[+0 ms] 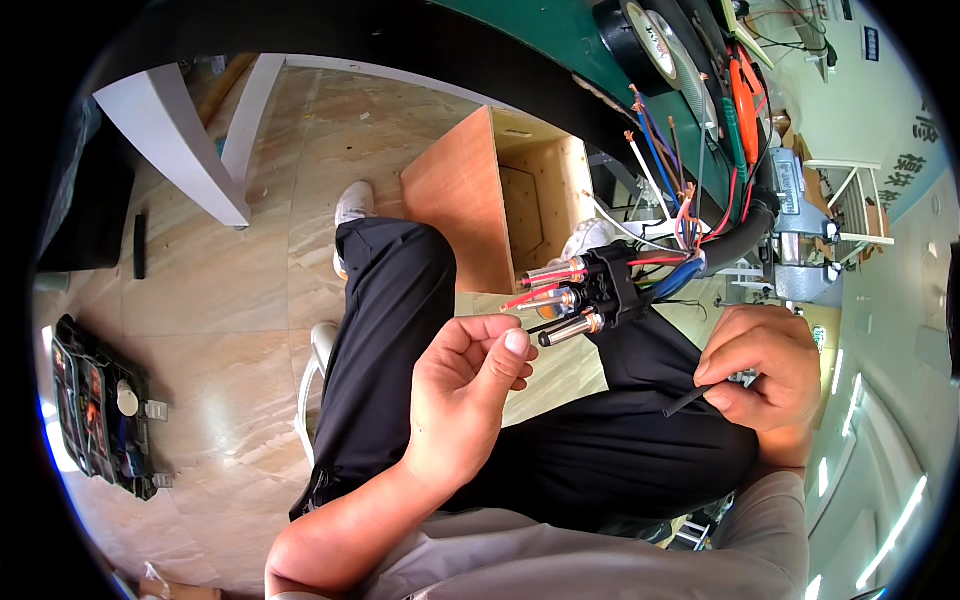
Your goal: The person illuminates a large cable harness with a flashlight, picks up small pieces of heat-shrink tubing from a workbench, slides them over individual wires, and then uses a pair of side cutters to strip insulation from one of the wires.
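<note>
Near the middle, a black plug connector (612,287) with several metal pins sits at the end of a thick black cable (745,232). Loose coloured wires (660,150) with bare copper ends fan out behind it. My left hand (465,390) is closed in a pinch beside the pins, thumb against fingers, on a thin black wire (540,328) that runs toward the connector. Off to the right, my right hand (768,365) is closed around a short black tube (685,402), whose lower end sticks out past the fingertips, apart from the connector.
A metal vise (800,230) stands by the cable. Black tape (640,45) and orange-handled pliers (744,105) lie on the green bench top (540,25). Beneath the bench is an open wooden box (455,190). A toolbox (95,410) lies on the floor at left.
</note>
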A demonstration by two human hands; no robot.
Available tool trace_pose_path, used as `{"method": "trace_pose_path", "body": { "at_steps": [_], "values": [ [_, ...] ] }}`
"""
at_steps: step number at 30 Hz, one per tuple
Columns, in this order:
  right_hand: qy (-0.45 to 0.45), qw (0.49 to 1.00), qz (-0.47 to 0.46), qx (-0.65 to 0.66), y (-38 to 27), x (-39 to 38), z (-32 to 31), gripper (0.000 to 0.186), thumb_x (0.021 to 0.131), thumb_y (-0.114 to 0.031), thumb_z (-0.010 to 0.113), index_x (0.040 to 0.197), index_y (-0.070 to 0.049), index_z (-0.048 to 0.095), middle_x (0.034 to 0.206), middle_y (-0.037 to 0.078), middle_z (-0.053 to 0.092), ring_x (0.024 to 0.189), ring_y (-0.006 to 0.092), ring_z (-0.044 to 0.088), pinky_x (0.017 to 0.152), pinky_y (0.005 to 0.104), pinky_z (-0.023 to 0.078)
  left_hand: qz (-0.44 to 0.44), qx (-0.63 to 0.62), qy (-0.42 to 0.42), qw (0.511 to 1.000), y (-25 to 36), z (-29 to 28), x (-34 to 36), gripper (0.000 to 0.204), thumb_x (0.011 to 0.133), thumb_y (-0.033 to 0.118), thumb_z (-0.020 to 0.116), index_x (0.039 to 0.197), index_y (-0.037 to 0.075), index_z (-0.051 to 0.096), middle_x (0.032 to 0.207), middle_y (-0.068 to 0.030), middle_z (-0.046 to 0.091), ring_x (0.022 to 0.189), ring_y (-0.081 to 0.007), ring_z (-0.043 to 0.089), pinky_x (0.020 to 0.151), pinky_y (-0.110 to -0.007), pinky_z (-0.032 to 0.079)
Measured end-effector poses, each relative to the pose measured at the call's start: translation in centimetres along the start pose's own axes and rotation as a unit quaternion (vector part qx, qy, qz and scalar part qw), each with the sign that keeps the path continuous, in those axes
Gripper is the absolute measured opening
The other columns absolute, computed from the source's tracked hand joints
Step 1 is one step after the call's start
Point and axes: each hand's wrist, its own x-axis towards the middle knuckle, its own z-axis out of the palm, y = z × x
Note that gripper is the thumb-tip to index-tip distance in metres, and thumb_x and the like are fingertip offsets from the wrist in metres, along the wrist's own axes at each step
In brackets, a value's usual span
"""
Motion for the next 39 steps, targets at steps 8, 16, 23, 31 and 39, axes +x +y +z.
{"method": "trace_pose_path", "body": {
  "at_steps": [8,16,23,31,39],
  "values": [
    [0.004,1.000,-0.005,-0.009,0.3,0.0,-0.2,0.017,0.071,-0.005,0.074,0.086,-0.004,0.066,0.074,0.007,0.065,0.060,0.0195,0.062,0.049,0.0284,0.046,0.001,0.033,0.027,0.999,0.3,-0.3,-0.1,0.017,0.094,0.019,0.061,0.093,0.002,0.057,0.081,-0.0079,0.065,0.069,-0.0116,0.059,0.066,-0.025,0.048],
    [0.017,1.000,-0.019,-0.004,0.2,-0.3,-0.2,0.017,0.071,-0.004,0.074,0.086,-0.004,0.065,0.074,0.006,0.066,0.059,0.0195,0.061,0.049,0.0288,0.046,0.017,0.064,0.055,0.996,1.3,0.0,1.9,0.019,0.094,0.021,0.060,0.096,0.002,0.057,0.085,-0.0049,0.062,0.071,-0.0101,0.056,0.067,-0.025,0.046],
    [0.032,0.999,-0.024,0.000,0.1,-0.9,-0.4,0.018,0.071,-0.003,0.074,0.086,-0.004,0.064,0.074,0.005,0.066,0.058,0.0188,0.061,0.049,0.0288,0.046,0.006,0.096,0.020,0.995,1.3,-0.7,2.1,0.020,0.091,0.021,0.065,0.091,0.002,0.058,0.080,-0.0034,0.061,0.068,-0.0102,0.055,0.066,-0.024,0.046],
    [0.041,0.999,-0.031,0.001,0.4,-1.7,-0.5,0.020,0.069,-0.001,0.074,0.086,-0.004,0.064,0.075,0.005,0.065,0.059,0.0187,0.061,0.049,0.0286,0.046,0.138,0.129,0.061,0.980,1.7,-1.2,2.6,0.017,0.094,0.017,0.061,0.098,0.001,0.056,0.081,-0.0015,0.059,0.073,-0.0074,0.053,0.071,-0.022,0.045],
    [0.044,0.998,-0.034,0.000,0.5,-2.2,-0.7,0.021,0.069,-0.002,0.075,0.087,-0.004,0.064,0.075,0.005,0.064,0.059,0.0185,0.060,0.049,0.0283,0.046,0.218,0.184,-0.029,0.958,2.6,0.3,3.1,0.009,0.090,0.006,0.064,0.096,0.000,0.060,0.088,-0.0010,0.060,0.077,-0.0059,0.053,0.074,-0.021,0.044]
  ]
}}
